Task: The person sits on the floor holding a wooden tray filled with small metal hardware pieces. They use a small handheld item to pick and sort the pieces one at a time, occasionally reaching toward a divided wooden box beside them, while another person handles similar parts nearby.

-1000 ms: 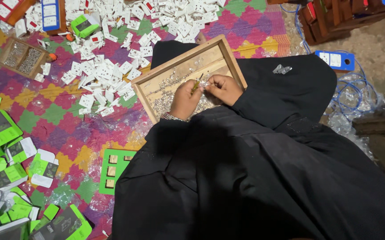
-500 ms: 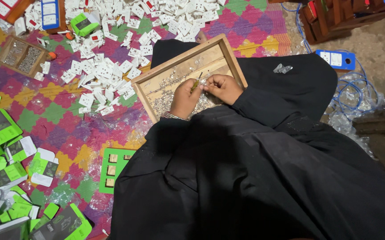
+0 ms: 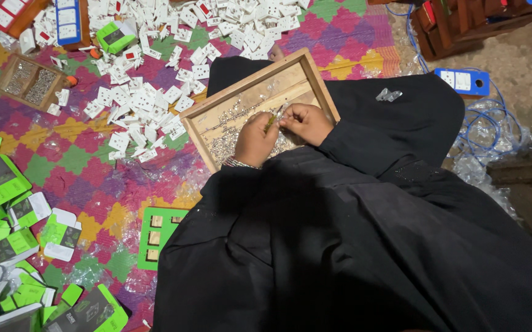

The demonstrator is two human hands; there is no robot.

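Both hands [image 3: 281, 126] inside tray rim [image 3: 249, 80]

Shallow wooden tray [image 3: 315, 77], rectangular, light wood, rests tilted on the lap over black cloth. Its floor is strewn with many small silvery metal parts [image 3: 229, 138], thickest at the near-left corner. One small thin piece [image 3: 271, 121], yellowish-green, held above the tray between both hands' fingers; detail too small to tell.

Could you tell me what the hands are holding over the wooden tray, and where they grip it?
Both hands, left and right, pinch a small greenish part between fingertips; the exact grip cannot be told.
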